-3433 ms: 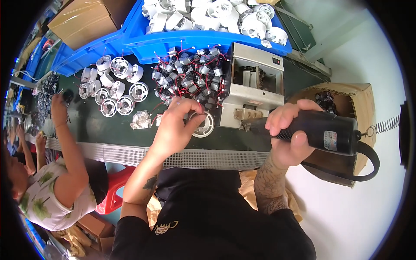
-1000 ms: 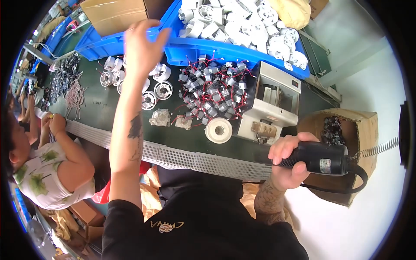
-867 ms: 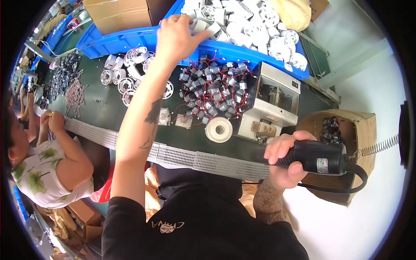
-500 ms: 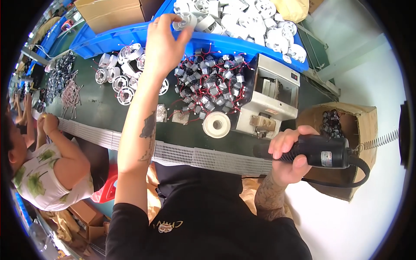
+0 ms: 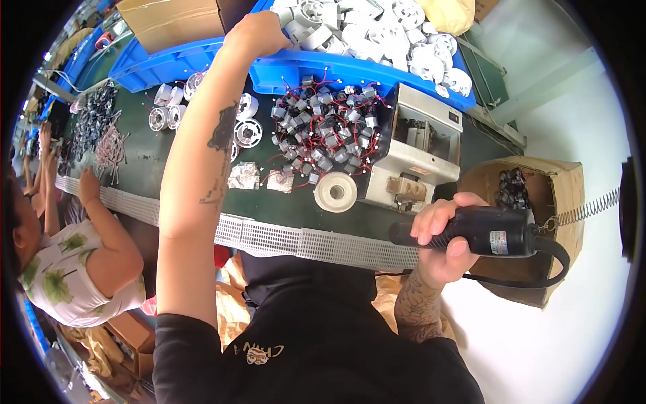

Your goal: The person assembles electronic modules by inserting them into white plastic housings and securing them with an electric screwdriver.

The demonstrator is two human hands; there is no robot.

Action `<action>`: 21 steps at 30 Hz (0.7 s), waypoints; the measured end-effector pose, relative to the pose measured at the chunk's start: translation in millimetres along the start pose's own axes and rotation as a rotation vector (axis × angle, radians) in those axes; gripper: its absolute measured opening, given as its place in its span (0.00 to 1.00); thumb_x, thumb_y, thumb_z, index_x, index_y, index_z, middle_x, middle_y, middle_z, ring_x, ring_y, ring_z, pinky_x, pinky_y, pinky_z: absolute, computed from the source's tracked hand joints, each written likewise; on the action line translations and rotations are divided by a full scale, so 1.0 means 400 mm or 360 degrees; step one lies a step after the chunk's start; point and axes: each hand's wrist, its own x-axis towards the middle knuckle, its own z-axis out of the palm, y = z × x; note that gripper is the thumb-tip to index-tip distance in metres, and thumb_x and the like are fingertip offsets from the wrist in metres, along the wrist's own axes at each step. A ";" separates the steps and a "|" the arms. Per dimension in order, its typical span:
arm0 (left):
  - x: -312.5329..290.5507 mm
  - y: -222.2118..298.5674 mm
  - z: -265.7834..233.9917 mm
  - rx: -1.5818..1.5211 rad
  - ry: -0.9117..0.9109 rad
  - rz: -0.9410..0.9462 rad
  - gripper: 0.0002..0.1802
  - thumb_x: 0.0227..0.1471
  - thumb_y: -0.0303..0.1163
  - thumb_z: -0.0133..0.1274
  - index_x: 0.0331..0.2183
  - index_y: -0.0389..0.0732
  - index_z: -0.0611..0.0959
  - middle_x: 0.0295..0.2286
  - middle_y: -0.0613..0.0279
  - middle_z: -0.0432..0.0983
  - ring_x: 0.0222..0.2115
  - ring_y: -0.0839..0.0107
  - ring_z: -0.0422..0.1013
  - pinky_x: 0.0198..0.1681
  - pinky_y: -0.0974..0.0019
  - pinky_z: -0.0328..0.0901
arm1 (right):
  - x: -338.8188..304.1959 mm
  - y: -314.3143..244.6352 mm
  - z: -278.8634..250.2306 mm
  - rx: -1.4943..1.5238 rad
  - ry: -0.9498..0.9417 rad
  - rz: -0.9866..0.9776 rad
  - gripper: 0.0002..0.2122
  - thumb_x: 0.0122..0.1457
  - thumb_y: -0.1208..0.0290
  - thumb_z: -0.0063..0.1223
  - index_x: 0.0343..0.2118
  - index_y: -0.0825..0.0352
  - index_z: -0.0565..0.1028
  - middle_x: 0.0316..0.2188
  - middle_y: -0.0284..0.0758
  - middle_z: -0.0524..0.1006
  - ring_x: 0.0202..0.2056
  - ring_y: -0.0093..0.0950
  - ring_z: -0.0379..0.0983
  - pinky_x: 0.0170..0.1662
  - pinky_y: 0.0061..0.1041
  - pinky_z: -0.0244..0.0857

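My left hand [image 5: 259, 34] reaches over the near wall of a blue bin [image 5: 323, 67], beside a heap of white round plastic housings [image 5: 380, 34]. Its fingers curl downward, their tips hidden behind the hand, so I cannot make out what they hold. My right hand [image 5: 441, 236] is wrapped round a black electric screwdriver [image 5: 494, 232], held sideways above the bench's near edge with its nose to the left. A coil spring [image 5: 589, 205] and a black cable run from its rear end. Small grey motors with red wires [image 5: 326, 128] lie piled below the bin.
A grey metal machine [image 5: 420, 151] stands right of the motors, next to a white round dish [image 5: 335, 192]. White wheel-shaped housings [image 5: 247, 133] and small parts bags [image 5: 243, 176] lie near my left forearm. A cardboard box [image 5: 565, 222] is at right. A co-worker [image 5: 84, 269] sits at left.
My left hand has moved from a white housing, slightly up and left, and its fingers have curled in. The left forearm has swung left. The screwdriver has barely shifted.
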 end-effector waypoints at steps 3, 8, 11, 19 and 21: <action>0.011 -0.014 0.014 -0.0024 0.0063 -0.0172 0.23 0.40 0.43 0.56 0.37 0.37 0.84 0.38 0.45 0.78 0.39 0.52 0.76 0.45 0.56 0.69 | -0.003 0.004 -0.011 -0.0244 -0.0124 -0.0080 0.30 0.55 0.54 0.57 0.51 0.72 0.61 0.23 0.34 0.68 0.19 0.23 0.65 0.21 0.23 0.62; -0.107 -0.014 -0.028 -0.0717 0.0844 -0.0097 0.21 0.43 0.37 0.57 0.41 0.39 0.82 0.30 0.56 0.80 0.30 0.68 0.76 0.35 0.67 0.68 | -0.007 0.001 -0.025 -0.0242 -0.0096 -0.0080 0.30 0.55 0.54 0.57 0.50 0.72 0.61 0.23 0.34 0.68 0.19 0.23 0.65 0.21 0.23 0.61; -0.247 0.064 -0.048 -0.1411 0.0745 0.0071 0.18 0.48 0.33 0.52 0.41 0.36 0.81 0.31 0.55 0.79 0.31 0.70 0.74 0.36 0.68 0.67 | -0.009 -0.002 -0.038 -0.0248 -0.0075 -0.0082 0.30 0.55 0.54 0.57 0.50 0.72 0.61 0.23 0.34 0.68 0.19 0.23 0.65 0.21 0.23 0.61; -0.561 0.185 0.123 -0.1487 -0.0367 0.0146 0.12 0.52 0.27 0.53 0.41 0.36 0.79 0.28 0.58 0.74 0.27 0.74 0.69 0.29 0.68 0.64 | 0.001 0.012 -0.037 -0.0248 -0.0090 -0.0057 0.30 0.54 0.54 0.58 0.50 0.72 0.61 0.23 0.34 0.69 0.19 0.23 0.65 0.21 0.23 0.61; -0.574 0.192 0.147 -0.1447 -0.0265 0.0200 0.13 0.50 0.24 0.55 0.41 0.36 0.79 0.32 0.57 0.73 0.28 0.72 0.69 0.29 0.69 0.64 | 0.001 0.014 -0.040 -0.0266 -0.0089 -0.0053 0.31 0.54 0.54 0.59 0.51 0.72 0.61 0.23 0.34 0.69 0.19 0.23 0.65 0.21 0.23 0.61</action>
